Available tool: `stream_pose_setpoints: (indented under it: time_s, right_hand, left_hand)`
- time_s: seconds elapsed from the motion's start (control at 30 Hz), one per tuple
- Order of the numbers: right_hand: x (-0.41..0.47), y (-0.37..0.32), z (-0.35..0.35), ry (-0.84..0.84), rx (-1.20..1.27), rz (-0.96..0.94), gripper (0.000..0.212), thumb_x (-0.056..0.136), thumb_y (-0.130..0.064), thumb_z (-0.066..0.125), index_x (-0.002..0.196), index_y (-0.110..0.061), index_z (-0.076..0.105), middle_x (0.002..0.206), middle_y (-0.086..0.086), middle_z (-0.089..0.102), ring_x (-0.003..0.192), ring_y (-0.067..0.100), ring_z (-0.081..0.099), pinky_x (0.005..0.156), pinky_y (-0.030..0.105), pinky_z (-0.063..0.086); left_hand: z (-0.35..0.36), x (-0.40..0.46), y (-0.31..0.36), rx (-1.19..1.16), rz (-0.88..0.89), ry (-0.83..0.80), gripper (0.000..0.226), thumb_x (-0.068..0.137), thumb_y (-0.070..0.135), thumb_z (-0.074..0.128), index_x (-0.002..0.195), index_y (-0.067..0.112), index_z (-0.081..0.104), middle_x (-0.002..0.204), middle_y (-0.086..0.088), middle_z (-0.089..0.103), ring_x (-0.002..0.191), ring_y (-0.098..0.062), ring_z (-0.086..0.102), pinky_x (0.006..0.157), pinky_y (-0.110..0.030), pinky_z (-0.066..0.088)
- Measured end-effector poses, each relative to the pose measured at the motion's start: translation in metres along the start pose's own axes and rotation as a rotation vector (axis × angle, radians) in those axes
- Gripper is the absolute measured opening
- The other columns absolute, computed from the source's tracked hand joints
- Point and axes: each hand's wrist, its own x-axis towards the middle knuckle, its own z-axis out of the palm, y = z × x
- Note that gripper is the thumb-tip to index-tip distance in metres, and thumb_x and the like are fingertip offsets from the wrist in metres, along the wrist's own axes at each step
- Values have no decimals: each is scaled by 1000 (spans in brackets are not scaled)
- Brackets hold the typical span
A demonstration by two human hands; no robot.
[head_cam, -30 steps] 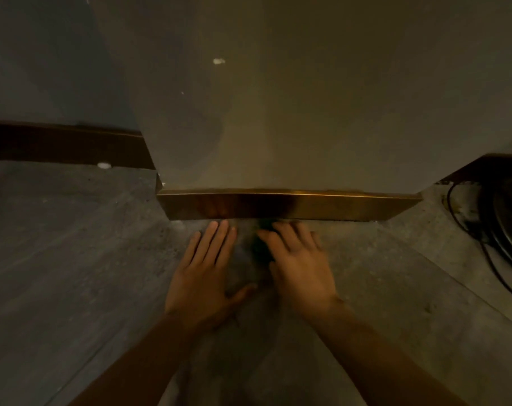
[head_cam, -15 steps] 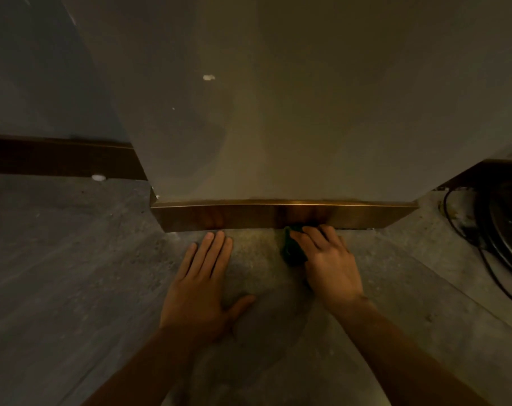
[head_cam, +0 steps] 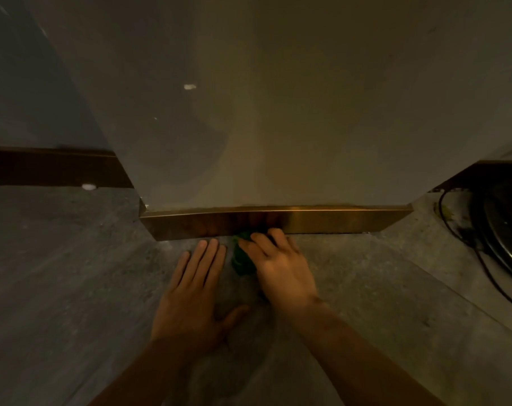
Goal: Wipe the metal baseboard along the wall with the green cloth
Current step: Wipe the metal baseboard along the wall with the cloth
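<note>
Right hand bunched over green cloth at foot of metal baseboard | left hand flat on floor, holding nothing | cloth soft, light — I'd press from on top, fingers spread.

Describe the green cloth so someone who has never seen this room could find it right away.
Find the grey wall panel facing the camera and the shiny brass-coloured baseboard along its foot. On the floor just below the strip's middle lie two bare hands; the green cloth is bunched under the right hand, beside the flat left hand. It is the only green thing here.
</note>
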Motion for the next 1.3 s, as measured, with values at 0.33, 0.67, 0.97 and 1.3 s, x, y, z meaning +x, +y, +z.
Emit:
stream_pose_setpoints:
  time_s: [0.33,0.67,0.97,1.3]
  right_hand:
    - [-34,59,-12,-30,-25,440,59,79,-11,71,134,-20,54,127,4,57,118,29,45,90,42,50]
    - [16,-23,-9,-34,16,-38,62,79,-13,71,137,-17,51,132,6,54,120,34,46,91,46,47]
    - [-17,37,0,-44,-44,171,62,69,-9,79,128,-17,61,120,5,62,109,32,54,78,42,55]
    - [-11,9,-16,28,2,135,60,77,-16,74,134,-20,56,124,6,60,111,32,53,74,42,54]
  left_hand:
    - [-5,1,3,-4,-10,0,107,87,89,30,162,17,7,172,-4,5,158,-19,-4,125,-47,6]
    - [-1,2,3,52,-26,-41,108,88,87,31,159,7,20,170,-9,11,158,-22,2,125,-49,13]
    - [-6,1,2,26,-11,-17,108,86,89,31,162,16,9,171,-3,6,158,-19,-4,126,-46,5]
    - [-3,1,1,6,-14,-12,107,86,87,36,162,16,11,171,-3,9,158,-19,0,126,-47,7]
